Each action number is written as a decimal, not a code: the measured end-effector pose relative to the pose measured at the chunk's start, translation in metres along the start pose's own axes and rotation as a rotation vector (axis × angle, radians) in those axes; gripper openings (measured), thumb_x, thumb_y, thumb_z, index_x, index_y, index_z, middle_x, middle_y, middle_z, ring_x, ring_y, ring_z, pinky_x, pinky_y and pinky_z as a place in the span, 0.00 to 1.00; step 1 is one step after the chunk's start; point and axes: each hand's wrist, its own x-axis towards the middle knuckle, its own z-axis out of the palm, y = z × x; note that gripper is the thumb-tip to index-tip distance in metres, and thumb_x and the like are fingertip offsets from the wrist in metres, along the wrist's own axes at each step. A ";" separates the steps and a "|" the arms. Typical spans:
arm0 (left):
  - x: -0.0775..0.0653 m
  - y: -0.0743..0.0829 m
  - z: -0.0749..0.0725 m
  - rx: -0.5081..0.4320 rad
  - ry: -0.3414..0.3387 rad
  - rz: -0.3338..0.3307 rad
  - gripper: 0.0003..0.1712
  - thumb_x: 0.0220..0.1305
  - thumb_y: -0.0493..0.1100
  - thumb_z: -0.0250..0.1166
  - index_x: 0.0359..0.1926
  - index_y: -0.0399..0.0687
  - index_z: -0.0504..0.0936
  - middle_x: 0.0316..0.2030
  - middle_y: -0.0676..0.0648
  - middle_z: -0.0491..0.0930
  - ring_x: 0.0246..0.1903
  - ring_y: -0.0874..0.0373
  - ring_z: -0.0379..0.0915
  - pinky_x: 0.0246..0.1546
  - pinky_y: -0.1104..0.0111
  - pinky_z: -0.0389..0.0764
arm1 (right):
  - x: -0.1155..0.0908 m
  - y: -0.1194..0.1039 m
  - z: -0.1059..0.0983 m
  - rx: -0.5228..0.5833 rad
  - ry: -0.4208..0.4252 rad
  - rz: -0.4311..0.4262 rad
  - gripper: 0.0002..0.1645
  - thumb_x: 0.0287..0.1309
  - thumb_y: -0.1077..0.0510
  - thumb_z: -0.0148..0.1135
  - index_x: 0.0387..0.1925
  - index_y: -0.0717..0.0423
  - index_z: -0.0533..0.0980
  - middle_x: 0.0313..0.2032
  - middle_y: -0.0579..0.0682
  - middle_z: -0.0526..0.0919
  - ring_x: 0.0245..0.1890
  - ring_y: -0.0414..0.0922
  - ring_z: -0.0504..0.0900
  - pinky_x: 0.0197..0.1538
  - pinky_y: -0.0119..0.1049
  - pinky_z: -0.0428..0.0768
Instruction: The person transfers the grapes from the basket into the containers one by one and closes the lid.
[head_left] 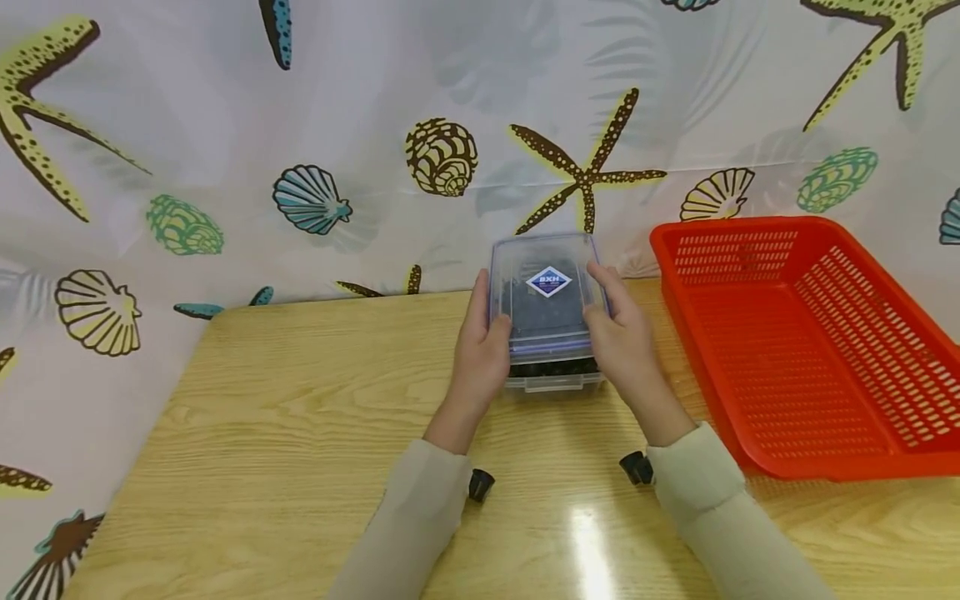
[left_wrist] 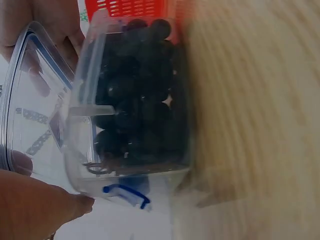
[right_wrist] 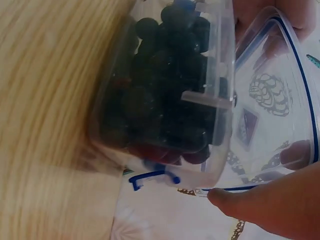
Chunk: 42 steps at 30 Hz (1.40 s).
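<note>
A clear plastic lid [head_left: 525,329] with a blue seal and a blue-and-white diamond label is held between my two hands, above a clear food container [head_left: 553,383]. My left hand [head_left: 482,354] grips the lid's left edge, thumb on top. On the opposite edge, my right hand [head_left: 624,343] grips it the same way. Both wrist views show the lid tilted, with a gap between it and the container's near rim. Dark round fruit, looking like grapes [right_wrist: 160,95], fills the container. A blue-edged clip [left_wrist: 127,194] shows on its side.
A red plastic basket [head_left: 701,367] with slotted walls stands on the right of the wooden table [head_left: 300,417]. Behind the table hangs a white cloth [head_left: 375,75] printed with shells and starfish. Small black pieces [head_left: 480,485] show beside the sleeves.
</note>
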 end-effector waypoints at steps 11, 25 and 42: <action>0.002 -0.016 0.001 0.090 -0.006 -0.063 0.36 0.80 0.38 0.43 0.82 0.49 0.41 0.80 0.50 0.43 0.77 0.60 0.36 0.74 0.64 0.42 | 0.008 0.018 0.000 -0.074 -0.076 0.060 0.31 0.70 0.66 0.44 0.73 0.61 0.66 0.77 0.60 0.52 0.77 0.52 0.48 0.75 0.47 0.46; 0.002 -0.020 -0.004 0.227 -0.095 -0.078 0.37 0.81 0.40 0.43 0.82 0.47 0.38 0.80 0.46 0.38 0.77 0.54 0.33 0.74 0.60 0.41 | 0.010 0.026 0.001 -0.151 -0.083 0.103 0.32 0.68 0.65 0.45 0.72 0.64 0.66 0.77 0.61 0.52 0.77 0.56 0.50 0.75 0.48 0.47; -0.005 -0.016 -0.006 0.290 -0.164 -0.118 0.35 0.82 0.40 0.42 0.81 0.41 0.39 0.80 0.44 0.31 0.77 0.53 0.28 0.74 0.57 0.39 | 0.006 0.024 0.002 -0.185 -0.093 0.151 0.33 0.66 0.65 0.44 0.73 0.63 0.66 0.77 0.60 0.53 0.77 0.55 0.51 0.75 0.46 0.48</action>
